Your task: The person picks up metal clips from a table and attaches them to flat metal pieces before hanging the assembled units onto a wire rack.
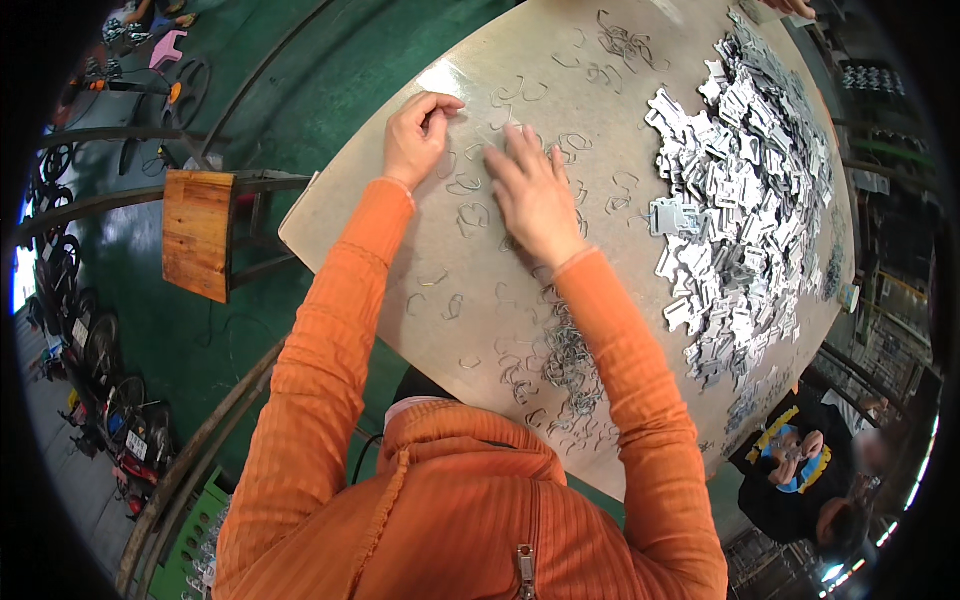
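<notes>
My left hand [416, 136] rests near the table's far left edge, fingers loosely bent and the thumb apart from them; I see nothing held. To its right, my right hand [537, 200] lies low over the tabletop with fingers spread, slightly blurred by motion. Thin bent wire loops [473, 217] are scattered around and between both hands, some partly hidden under the right one. A denser heap of these wire loops [570, 370] lies by my right forearm, and another cluster [625, 42] sits at the far side.
A large pile of flat silvery metal plates [735, 160] covers the table's right side. A wooden stool [198, 235] stands left of the table [430, 330]. Another person's hand [795, 7] shows at the far right edge, and a person in dark clothing [800, 470] is at lower right.
</notes>
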Motion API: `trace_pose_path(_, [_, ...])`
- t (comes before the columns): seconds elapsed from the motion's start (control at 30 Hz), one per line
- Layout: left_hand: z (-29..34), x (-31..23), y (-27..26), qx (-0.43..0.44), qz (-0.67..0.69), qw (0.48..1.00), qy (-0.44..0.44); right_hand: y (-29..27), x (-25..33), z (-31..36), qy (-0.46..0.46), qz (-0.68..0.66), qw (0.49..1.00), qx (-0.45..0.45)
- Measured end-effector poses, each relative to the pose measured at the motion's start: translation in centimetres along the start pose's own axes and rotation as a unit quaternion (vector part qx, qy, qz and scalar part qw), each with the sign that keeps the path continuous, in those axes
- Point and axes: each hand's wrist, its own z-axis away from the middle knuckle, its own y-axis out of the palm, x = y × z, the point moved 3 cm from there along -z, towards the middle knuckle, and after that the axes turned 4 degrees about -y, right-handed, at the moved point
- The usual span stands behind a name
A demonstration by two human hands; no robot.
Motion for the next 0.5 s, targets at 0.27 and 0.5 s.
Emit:
trace_pose_path(0.27, [-0.7,0.5,0.1,-0.012,0.015,0.999,0.025,-0.3,5.8,4.4,0.010,-0.154,0.984,0.092])
trace_pose_path(0.5, [-0.7,0.7,0.2,-0.008,0.019,1.000,0.024,-0.9,3.2,3.8,0.073,-0.061,0.995,-0.005])
